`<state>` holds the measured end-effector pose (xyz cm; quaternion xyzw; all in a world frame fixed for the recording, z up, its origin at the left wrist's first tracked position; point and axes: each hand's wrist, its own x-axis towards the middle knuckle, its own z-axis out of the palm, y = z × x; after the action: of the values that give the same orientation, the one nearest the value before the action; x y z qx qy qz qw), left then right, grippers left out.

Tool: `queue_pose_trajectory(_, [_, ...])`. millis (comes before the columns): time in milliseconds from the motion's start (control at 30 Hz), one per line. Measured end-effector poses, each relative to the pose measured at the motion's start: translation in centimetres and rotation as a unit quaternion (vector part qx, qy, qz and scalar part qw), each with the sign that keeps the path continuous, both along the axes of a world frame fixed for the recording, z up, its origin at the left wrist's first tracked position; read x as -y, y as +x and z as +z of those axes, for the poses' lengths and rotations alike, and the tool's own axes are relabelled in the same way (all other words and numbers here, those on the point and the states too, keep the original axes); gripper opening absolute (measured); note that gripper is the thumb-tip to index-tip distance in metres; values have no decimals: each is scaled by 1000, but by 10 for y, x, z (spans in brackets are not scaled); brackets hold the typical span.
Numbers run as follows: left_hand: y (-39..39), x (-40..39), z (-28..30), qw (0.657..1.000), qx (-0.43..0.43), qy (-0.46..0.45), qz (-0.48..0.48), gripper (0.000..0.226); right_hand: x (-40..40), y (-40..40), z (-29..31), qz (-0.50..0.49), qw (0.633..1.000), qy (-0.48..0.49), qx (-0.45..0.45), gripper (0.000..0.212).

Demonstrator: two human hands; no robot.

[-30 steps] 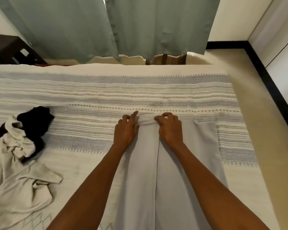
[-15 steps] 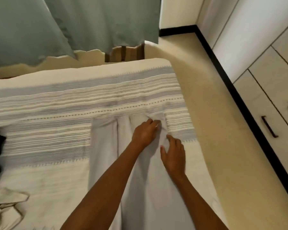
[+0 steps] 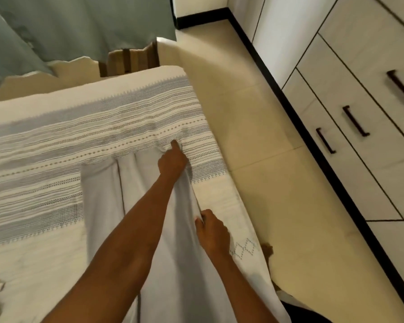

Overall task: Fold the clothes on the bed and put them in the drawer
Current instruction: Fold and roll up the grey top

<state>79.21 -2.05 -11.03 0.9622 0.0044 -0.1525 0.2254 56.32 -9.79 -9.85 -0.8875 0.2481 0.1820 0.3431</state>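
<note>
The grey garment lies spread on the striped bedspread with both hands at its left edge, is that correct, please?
Not quite: in the head view the left hand and right hand are at the right edge of the grey garment, which does lie spread on the striped bedspread.

No readable text

No words, labels, brands or numbers can be read anywhere; the bedspread (image 3: 126, 127) carries only woven stripes and diamond patterns, not lettering.
</note>
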Motion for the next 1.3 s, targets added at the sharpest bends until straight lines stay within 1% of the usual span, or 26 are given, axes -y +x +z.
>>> queue_pose_trajectory(33, [2, 1, 4, 1000, 6, 7, 7, 49, 5, -2, 2, 3, 1000, 7, -17, 30])
queue_pose_trajectory(100, [4, 0, 12, 999, 10, -12, 45, 58, 8, -5, 5, 6, 999, 21, -40, 33])
queue_pose_trajectory(200, [3, -9, 14, 993, 50, -66, 82, 58, 2, -10, 8, 23, 999, 14, -17, 29])
queue_pose_trajectory(267, [4, -19, 15, 986, 85, -104, 97, 52, -10, -12, 11, 16, 999, 2, 28, 27])
queue_pose_trajectory(300, [4, -25, 15, 982, 89, -130, 108, 49, -17, -13, 14, 20, 999, -1, 51, 29])
queue_pose_trajectory(400, [1, -51, 24, 963, 94, -226, 112, 41, -46, -14, 23, 76, 994, 3, 77, 35])
queue_pose_trajectory(500, [2, -88, 27, 949, 122, -268, 108, 30, -82, -13, 28, 107, 989, 17, 104, 38])
queue_pose_trajectory(567, [6, -117, 27, 947, 139, -262, 120, 26, -106, -9, 25, 122, 985, 28, 118, 39])
queue_pose_trajectory(600, [6, -135, 27, 948, 145, -255, 120, 25, -120, -7, 22, 139, 984, 38, 102, 42])
queue_pose_trajectory(667, [8, -160, 23, 953, 131, -243, 122, 26, -139, -2, 14, 184, 980, 73, 30, 53])
queue_pose_trajectory(733, [5, -181, 19, 961, 108, -214, 135, 33, -154, 1, 6, 229, 965, 120, -43, 69])
queue_pose_trajectory(767, [1, -192, 17, 966, 110, -194, 134, 38, -160, 1, 1, 247, 957, 137, -69, 73])
queue_pose_trajectory(833, [-6, -205, 11, 976, 143, -138, 89, 38, -163, 0, -4, 262, 949, 153, -87, 69])
queue_pose_trajectory(867, [-13, -215, 9, 980, 158, -109, 55, 35, -165, -2, -4, 262, 949, 158, -79, 63])
queue_pose_trajectory(933, [-26, -225, 5, 986, 153, -61, -3, 29, -163, -7, -4, 256, 954, 152, -45, 53])
queue_pose_trajectory(1000, [-46, -230, 0, 987, 147, -14, -57, 29, -158, -14, -6, 249, 960, 126, 6, 49])
queue_pose_trajectory(1067, [-73, -229, 0, 984, 151, 14, -91, 28, -152, -23, -3, 226, 966, 99, 77, 43])
queue_pose_trajectory(1167, [-116, -222, -5, 980, 165, 20, -111, 28, -137, -40, -3, 200, 965, 52, 162, 34])
queue_pose_trajectory(1233, [-149, -214, -7, 976, 182, 9, -122, 28, -122, -61, -11, 189, 953, -3, 238, 27])
queue_pose_trajectory(1300, [-184, -206, -10, 969, 202, -5, -144, 29, -101, -86, -22, 181, 945, -52, 269, 25])
